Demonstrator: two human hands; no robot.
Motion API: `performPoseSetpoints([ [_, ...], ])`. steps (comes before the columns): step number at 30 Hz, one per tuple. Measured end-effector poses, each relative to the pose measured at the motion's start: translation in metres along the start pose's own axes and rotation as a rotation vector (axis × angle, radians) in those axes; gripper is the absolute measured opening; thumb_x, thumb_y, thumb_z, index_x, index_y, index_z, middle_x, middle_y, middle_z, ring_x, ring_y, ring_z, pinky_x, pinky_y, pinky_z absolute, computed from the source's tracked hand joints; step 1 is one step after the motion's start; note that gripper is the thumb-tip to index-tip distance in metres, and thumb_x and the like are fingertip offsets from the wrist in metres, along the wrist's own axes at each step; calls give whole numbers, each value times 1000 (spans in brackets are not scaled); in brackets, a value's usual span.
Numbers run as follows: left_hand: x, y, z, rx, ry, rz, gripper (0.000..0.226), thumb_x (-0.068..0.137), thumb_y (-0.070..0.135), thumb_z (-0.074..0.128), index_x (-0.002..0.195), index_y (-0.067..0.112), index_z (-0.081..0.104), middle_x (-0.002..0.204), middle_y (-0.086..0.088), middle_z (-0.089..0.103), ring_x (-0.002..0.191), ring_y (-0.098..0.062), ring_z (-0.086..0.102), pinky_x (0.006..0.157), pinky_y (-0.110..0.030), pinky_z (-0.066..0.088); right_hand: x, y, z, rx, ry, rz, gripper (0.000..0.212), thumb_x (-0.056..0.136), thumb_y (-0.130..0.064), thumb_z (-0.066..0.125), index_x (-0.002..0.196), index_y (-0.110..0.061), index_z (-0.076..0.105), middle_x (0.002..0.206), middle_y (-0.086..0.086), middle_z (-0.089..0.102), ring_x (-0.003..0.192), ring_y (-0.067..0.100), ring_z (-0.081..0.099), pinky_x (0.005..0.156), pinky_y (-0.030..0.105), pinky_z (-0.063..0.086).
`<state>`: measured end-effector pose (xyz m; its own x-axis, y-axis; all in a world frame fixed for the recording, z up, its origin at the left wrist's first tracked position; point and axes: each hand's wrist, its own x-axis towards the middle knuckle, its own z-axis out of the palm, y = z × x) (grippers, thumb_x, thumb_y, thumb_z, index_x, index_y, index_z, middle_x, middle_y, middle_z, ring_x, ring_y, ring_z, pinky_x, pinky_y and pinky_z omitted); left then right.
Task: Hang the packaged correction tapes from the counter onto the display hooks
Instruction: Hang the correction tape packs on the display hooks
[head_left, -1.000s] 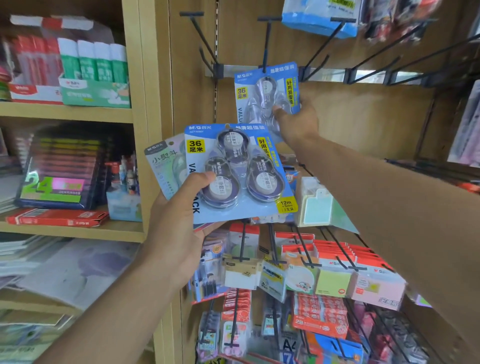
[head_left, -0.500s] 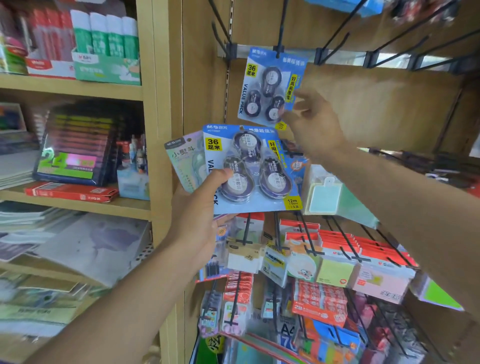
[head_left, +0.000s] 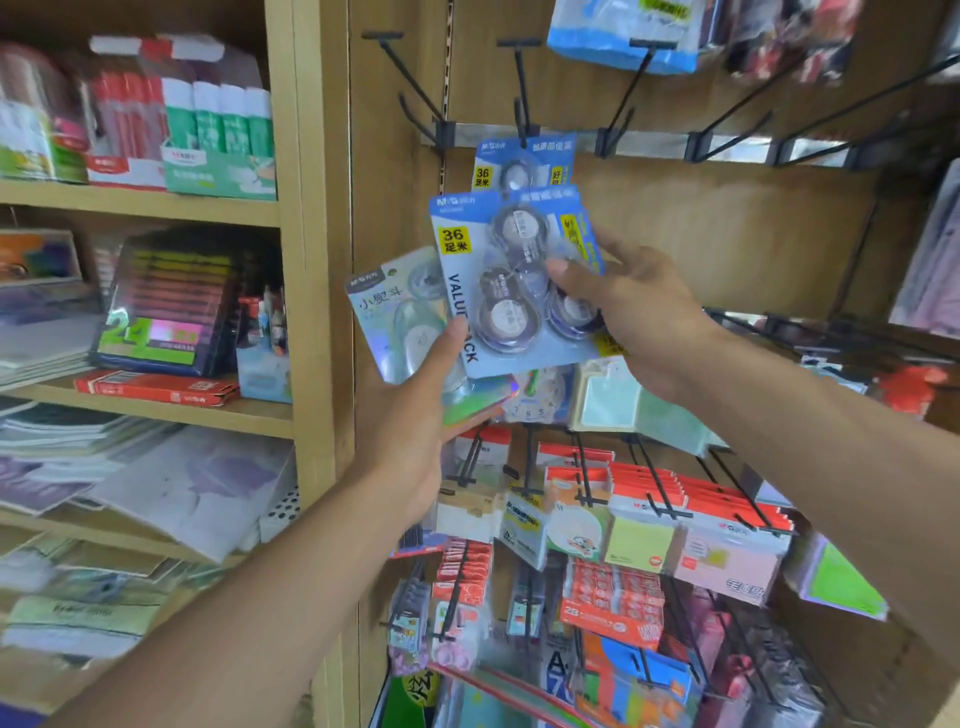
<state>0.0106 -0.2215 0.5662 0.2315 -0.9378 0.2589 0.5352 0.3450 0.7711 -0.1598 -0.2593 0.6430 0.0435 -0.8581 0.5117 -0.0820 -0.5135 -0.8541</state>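
Change since the earlier frames: the right hand (head_left: 641, 312) has left the hung pack (head_left: 522, 163) and come down to the front pack (head_left: 511, 283), thumb across its clear blister and fingers curled behind the right edge. The hung pack stays on its display hook (head_left: 521, 78), far centre, only its top strip visible above the front pack.

Left hand (head_left: 415, 421): grips a fan of packs from below, thumb pressed on the front pack's lower left, fingers behind.

Count, correction tape packs:
- Blue three-roll packs: two, one hung and one held by both hands just below and nearer than it.
- Pale single-tape pack (head_left: 397, 317): one, left of the front pack and tucked partly behind it.
- Further packs under the fan: possibly one or two; edges too blurred to count.

Hooks along the metal rail (head_left: 649, 145): about seven, most bare; motion blur at the right leaves the count uncertain.

Wooden shelves (head_left: 156, 200) at left hold glue sticks and notebooks.
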Motion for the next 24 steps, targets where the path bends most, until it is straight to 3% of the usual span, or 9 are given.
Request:
performPoseSetpoints([
  [2, 0, -1, -6, 42, 54, -4, 31, 84, 27, 82, 113, 27, 72, 105, 0, 80, 87, -24, 79, 83, -60, 60, 8, -7, -2, -35, 60, -133, 49, 90, -14, 76, 135, -24, 61, 99, -7, 78, 82, 6, 72, 78, 29, 59],
  [4, 0, 1, -11, 77, 94, 5, 26, 82, 29, 84, 107, 27, 74, 101, 0, 80, 90, -25, 78, 91, -68, 54, 19, -13, -1, -74, 112, -226, 58, 91, -12, 76, 143, -25, 54, 106, -5, 78, 86, 5, 72, 80, 27, 60],
  [6, 0, 6, -13, 86, 95, 21, 35, 81, 28, 85, 114, 25, 73, 108, -3, 79, 99, -28, 76, 90, -66, 56, 33, -16, 4, -55, 147, -262, 64, 90, -10, 76, 147, -21, 49, 116, 1, 76, 93, 7, 72, 89, 31, 60],
  [9, 1, 17, -12, 95, 67, 23, 41, 83, 25, 83, 122, 21, 70, 113, -5, 78, 102, -28, 76, 86, -61, 59, 56, -17, 11, -47, 184, -285, 60, 88, -10, 78, 143, -17, 56, 114, -1, 77, 95, 9, 72, 94, 35, 59],
  [15, 2, 34, -10, 94, 1, 12, 35, 86, 22, 80, 119, 22, 70, 109, -4, 79, 93, -25, 78, 66, -44, 64, 82, -11, 24, -73, 290, -233, 46, 88, -13, 77, 132, -21, 64, 102, -5, 77, 89, 10, 74, 87, 30, 61],
  [17, 1, 34, -11, 99, -7, 15, 34, 86, 22, 80, 118, 23, 71, 109, -3, 79, 91, -23, 78, 68, -46, 65, 84, -7, 25, -68, 312, -245, 48, 88, -15, 77, 133, -22, 63, 101, -9, 77, 89, 7, 73, 84, 25, 60],
  [20, 1, 33, -16, 133, -14, 25, 41, 84, 24, 81, 124, 23, 69, 113, -2, 78, 99, -24, 77, 83, -55, 62, 80, -3, 28, -55, 334, -293, 43, 88, -14, 75, 127, -28, 63, 100, -13, 76, 89, 2, 72, 85, 22, 59],
  [24, 3, 33, -21, 131, -3, 31, 40, 84, 23, 81, 123, 23, 69, 110, -1, 79, 96, -23, 78, 75, -51, 64, 79, 0, 31, -57, 347, -348, 45, 89, -16, 73, 131, -26, 62, 107, -11, 76, 94, 1, 72, 82, 17, 57],
])
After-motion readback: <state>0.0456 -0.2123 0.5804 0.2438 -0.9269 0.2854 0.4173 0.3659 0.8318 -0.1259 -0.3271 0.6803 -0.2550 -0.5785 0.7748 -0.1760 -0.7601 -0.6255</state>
